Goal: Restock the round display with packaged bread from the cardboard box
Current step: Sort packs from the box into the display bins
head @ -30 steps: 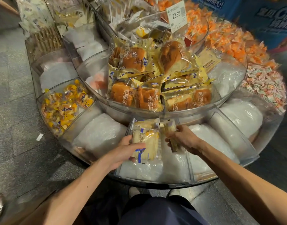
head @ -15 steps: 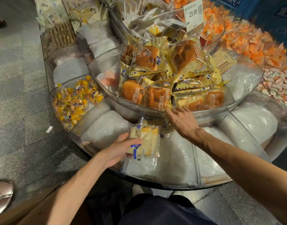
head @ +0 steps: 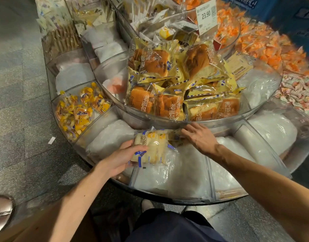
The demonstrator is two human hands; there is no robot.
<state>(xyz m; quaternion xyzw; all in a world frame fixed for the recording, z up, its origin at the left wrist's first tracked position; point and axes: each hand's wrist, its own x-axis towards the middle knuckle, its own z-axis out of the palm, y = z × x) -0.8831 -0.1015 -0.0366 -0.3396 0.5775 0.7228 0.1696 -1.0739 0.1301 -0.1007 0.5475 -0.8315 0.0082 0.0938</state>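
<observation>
The right hand (head: 201, 138) has let go of the pack it held a second ago and dropped from the upper rim; it now lies flat at the back of the front compartment, fingers spread, tips touching a second pack (head: 176, 137) tucked under the upper tier. The left hand (head: 118, 159) still grips a pale pack (head: 153, 149), thumb on top and fingers curled beneath its left edge. That pack sits at the back left of the same compartment of the display (head: 185, 201), on white plastic padding (head: 185, 173). Its wrapper shows "ORSH" and a blue mark.

On the upper tier lie brown loaves (head: 169, 105) in yellow wrappers printed "老面包" and "HORSH". A price tag (head: 206, 13) above them reads 23.90. To the left, a compartment holds small yellow packs (head: 76, 112); orange sweets (head: 265, 42) fill the far right. The white writing on the blue banner (head: 290, 18) is too blurred to read.
</observation>
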